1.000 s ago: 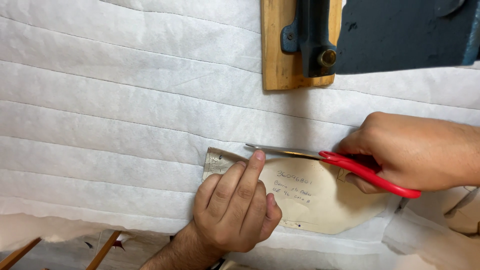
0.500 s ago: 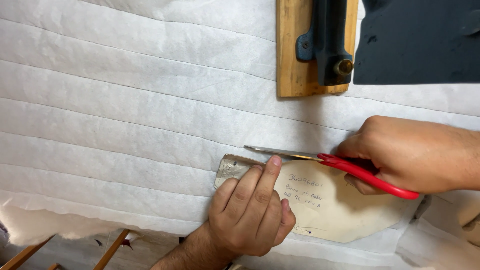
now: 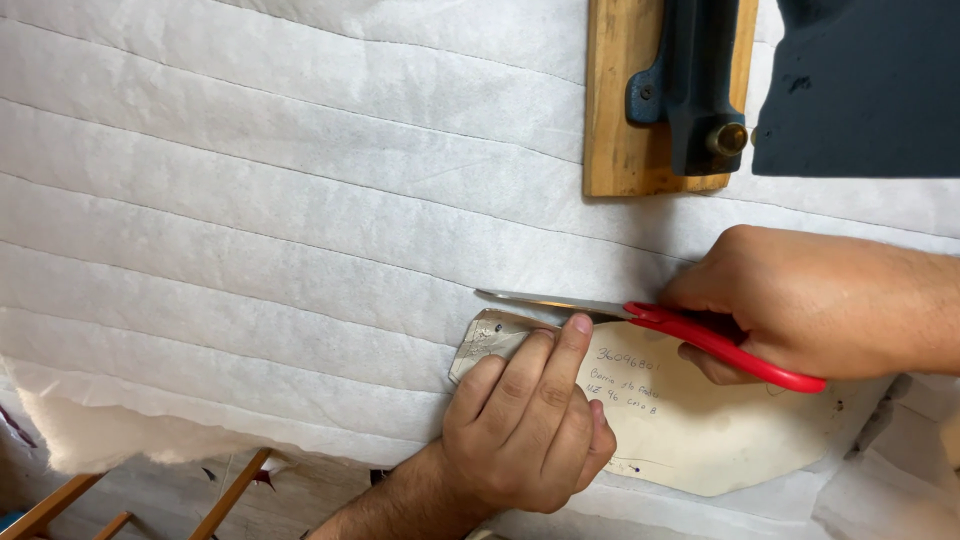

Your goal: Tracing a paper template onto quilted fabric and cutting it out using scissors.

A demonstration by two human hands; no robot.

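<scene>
Right hand (image 3: 800,300) grips scissors (image 3: 640,315) (red-handled) over wadding (image 3: 300,200).

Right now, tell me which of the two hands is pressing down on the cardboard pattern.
The left hand: it lies flat, fingers spread on the cream pattern. The right hand instead grips red-handled scissors along the pattern's upper edge.

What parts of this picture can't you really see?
Head view only:
- Scissors: the handle loops are hidden inside the right hand.
- Template: its left part lies under the left hand.
- Dark block: cut off by the top and right edges.
- Wooden board with its metal fitting: cut off at the top.
- Wooden frame under the padding: mostly covered.
</scene>
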